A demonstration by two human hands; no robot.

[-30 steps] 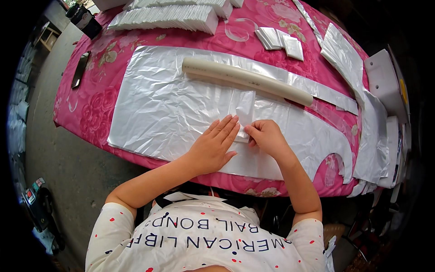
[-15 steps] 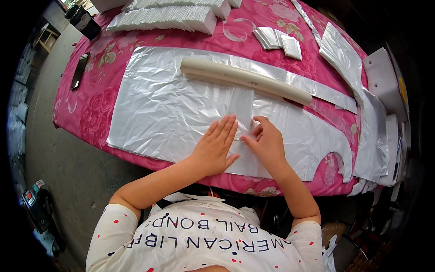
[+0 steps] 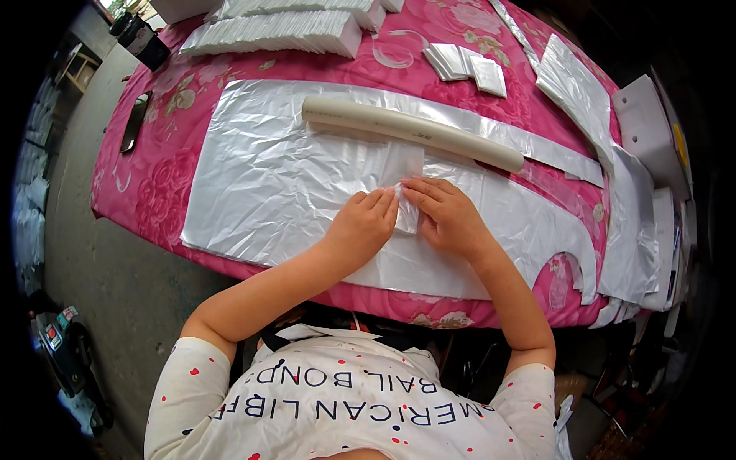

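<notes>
A narrow strip of folded translucent plastic film [image 3: 406,162] lies on a pile of large, wrinkled white plastic sheets [image 3: 261,176]. My left hand [image 3: 363,227] has its fingers bent and pressed together at the strip's left side. From the right, my right hand [image 3: 447,215] meets it with bent fingers, their tips almost touching the left ones. Both hands grip the film between them; the thumb tips are partly hidden. Just beyond my hands, a long cream-coloured tube [image 3: 414,132] rests slantwise across the sheets.
Stacks of folded white film packets [image 3: 276,34] stand at the far left, with a few small ones [image 3: 468,67] at the far right. A phone [image 3: 136,123] and a dark jar [image 3: 140,41] sit near the left edge. White boxes [image 3: 652,130] line the right side of the pink floral tablecloth [image 3: 157,180].
My left hand has gone from lying flat to bent fingers. My right hand has moved up and left, closing on the film beside the left fingertips.
</notes>
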